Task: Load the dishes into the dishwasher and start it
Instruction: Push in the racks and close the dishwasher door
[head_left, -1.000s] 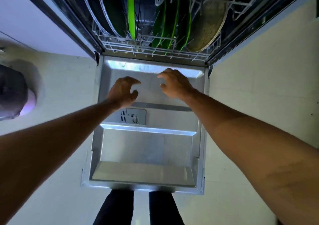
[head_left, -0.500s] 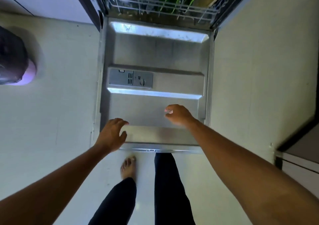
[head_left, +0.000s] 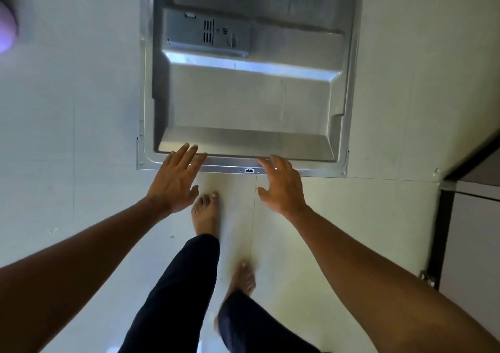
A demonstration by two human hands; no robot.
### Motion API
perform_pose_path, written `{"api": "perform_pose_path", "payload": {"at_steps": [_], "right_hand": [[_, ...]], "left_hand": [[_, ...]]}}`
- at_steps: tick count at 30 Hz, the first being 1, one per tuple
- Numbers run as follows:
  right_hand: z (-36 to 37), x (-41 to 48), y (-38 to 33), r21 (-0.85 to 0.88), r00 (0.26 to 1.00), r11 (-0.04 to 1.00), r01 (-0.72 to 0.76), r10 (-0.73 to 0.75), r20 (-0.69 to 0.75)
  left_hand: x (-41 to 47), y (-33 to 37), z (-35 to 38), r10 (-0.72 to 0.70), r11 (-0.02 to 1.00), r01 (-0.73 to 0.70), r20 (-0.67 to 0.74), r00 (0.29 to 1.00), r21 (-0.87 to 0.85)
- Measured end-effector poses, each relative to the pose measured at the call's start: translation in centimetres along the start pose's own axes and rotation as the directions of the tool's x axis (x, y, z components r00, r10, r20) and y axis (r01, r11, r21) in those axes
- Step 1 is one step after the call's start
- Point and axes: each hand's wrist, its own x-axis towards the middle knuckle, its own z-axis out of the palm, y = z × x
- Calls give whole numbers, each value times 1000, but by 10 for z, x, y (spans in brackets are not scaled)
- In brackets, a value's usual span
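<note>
The dishwasher door [head_left: 243, 101] lies folded down flat, its steel inner face up, with the grey detergent dispenser [head_left: 205, 34] near the top of the view. My left hand [head_left: 176, 177] is spread flat, fingertips over the door's front edge at its left part. My right hand [head_left: 282, 182] hovers with fingers apart at the same edge, just right of the latch slot [head_left: 249, 170]. Neither hand holds anything. The rack and the dishes are out of view.
Pale floor tiles [head_left: 67, 149] surround the door. My bare feet [head_left: 206, 214] stand just in front of the door's edge. A dark-framed cabinet [head_left: 470, 231] stands at the right. A purple object [head_left: 6, 28] sits at the far left edge.
Both hands have drawn back from the rack over the door to its front edge. The view has tilted down, so the rack with the green plates has left the frame.
</note>
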Motion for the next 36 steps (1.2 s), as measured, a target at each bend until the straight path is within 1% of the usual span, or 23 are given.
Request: {"api": "perform_pose_path", "payload": {"at_steps": [2, 5, 8, 10, 12, 14, 16, 18, 20, 23, 24, 26, 28, 29, 30, 32, 33, 35, 36], "right_hand": [[14, 2, 2, -74, 1000, 997, 26, -26, 3], [33, 8, 3, -105, 998, 993, 59, -62, -20], [56, 12, 5, -162, 988, 984, 73, -94, -124], [72, 12, 4, -196, 964, 978, 73, -120, -239], [90, 17, 5, -245, 913, 967, 75, -165, -372], [104, 26, 7, -281, 837, 958, 56, -199, -510], [123, 36, 9, -288, 766, 958, -6, -181, -616], [132, 46, 6, -257, 701, 966, -38, -157, -696], [143, 56, 5, -230, 623, 971, -69, -137, -770], [152, 59, 9, -205, 553, 976, -66, -136, -822], [153, 58, 9, -199, 539, 977, -71, -130, -832], [155, 57, 11, -206, 560, 975, -76, -129, -819], [159, 63, 14, -245, 582, 966, -77, -156, -798], [161, 66, 17, -252, 588, 964, -81, -158, -793], [162, 74, 20, -266, 567, 960, -82, -175, -805], [167, 86, 22, -275, 484, 956, -101, -194, -853], [169, 91, 23, -277, 447, 955, -109, -202, -871], [171, 95, 24, -285, 392, 953, -104, -224, -892], [170, 97, 25, -292, 375, 950, -109, -232, -897]], "left_hand": [[1, 0, 13, 10, 1000, -10, -8, 1000, 27], [0, -4, 36, -13, 999, 14, -26, 1000, 44], [3, 0, 60, -22, 993, 34, -104, 994, 117], [9, 3, 70, 2, 986, 32, -199, 980, 166], [17, 2, 80, 38, 974, 35, -312, 949, 224], [25, -2, 92, 76, 964, 38, -410, 909, 262], [32, -10, 111, 141, 941, 32, -479, 867, 336], [38, -22, 120, 205, 919, 35, -552, 808, 393], [48, -34, 129, 287, 889, 36, -618, 732, 456], [61, -49, 137, 385, 855, 69, -718, 580, 514], [64, -51, 138, 405, 846, 83, -737, 541, 526], [66, -54, 139, 426, 840, 96, -758, 494, 534], [68, -56, 141, 443, 833, 93, -758, 479, 546], [68, -55, 142, 440, 835, 88, -756, 486, 543], [70, -56, 141, 446, 831, 90, -754, 483, 549], [71, -56, 140, 455, 830, 93, -763, 459, 550], [72, -56, 141, 457, 829, 90, -762, 459, 551], [70, -54, 140, 459, 831, 82, -762, 457, 550], [70, -53, 137, 465, 827, 82, -758, 458, 556]]}}
